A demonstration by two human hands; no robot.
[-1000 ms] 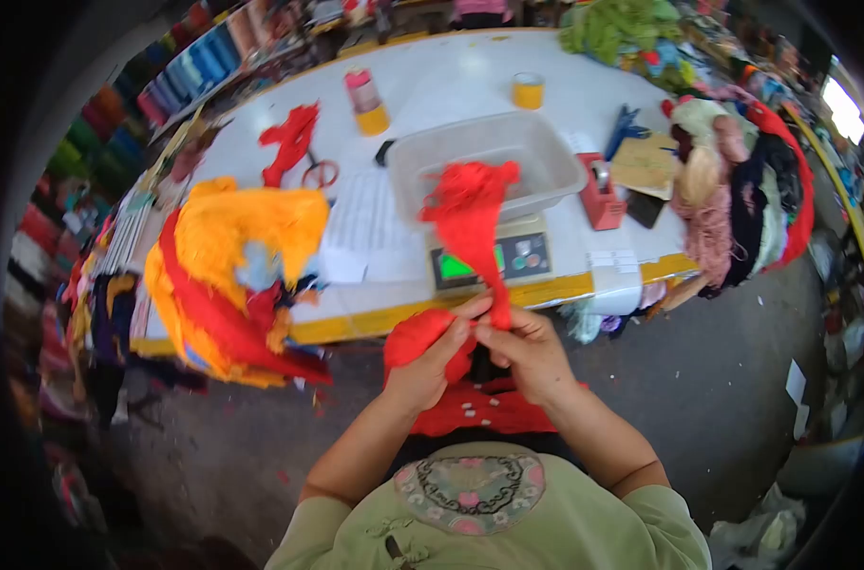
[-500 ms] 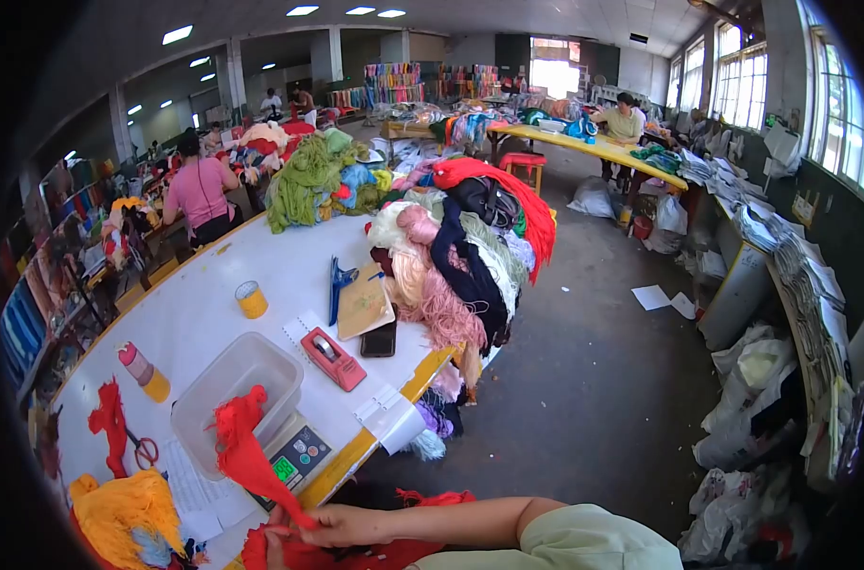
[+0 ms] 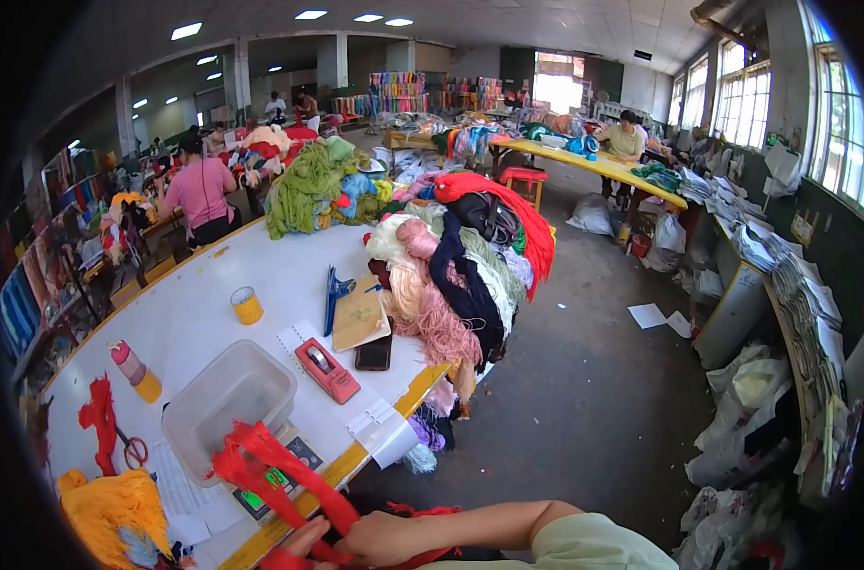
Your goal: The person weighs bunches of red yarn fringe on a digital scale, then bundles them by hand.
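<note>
At the bottom edge, the right hand (image 3: 386,538) is closed around a bundle of red yarn (image 3: 265,467). The left hand (image 3: 303,543) lies just beside it and touches the same yarn, but the edge of the view cuts it, so I cannot tell if its fingers are closed. The red yarn goes up from the hands in a loop and hangs over the front edge of the white surface (image 3: 194,294), in front of a small scale (image 3: 261,496) with a green display.

A clear plastic tub (image 3: 227,394) sits on the scale. To the left are a heap of yellow yarn (image 3: 109,508), scissors with red handles (image 3: 133,449) and another piece of red yarn (image 3: 97,418). To the right of the tub lie a red tape dispenser (image 3: 327,369) and a dark phone (image 3: 374,353).

Farther on the surface are a yellow tape roll (image 3: 247,305), a piece of cardboard (image 3: 360,313) and a big pile of pink, cream and dark skeins (image 3: 451,275), then a heap of green yarn (image 3: 308,180). Behind it a person in a pink shirt (image 3: 200,195) stands, and another person (image 3: 626,141) sits at a far yellow table.
</note>
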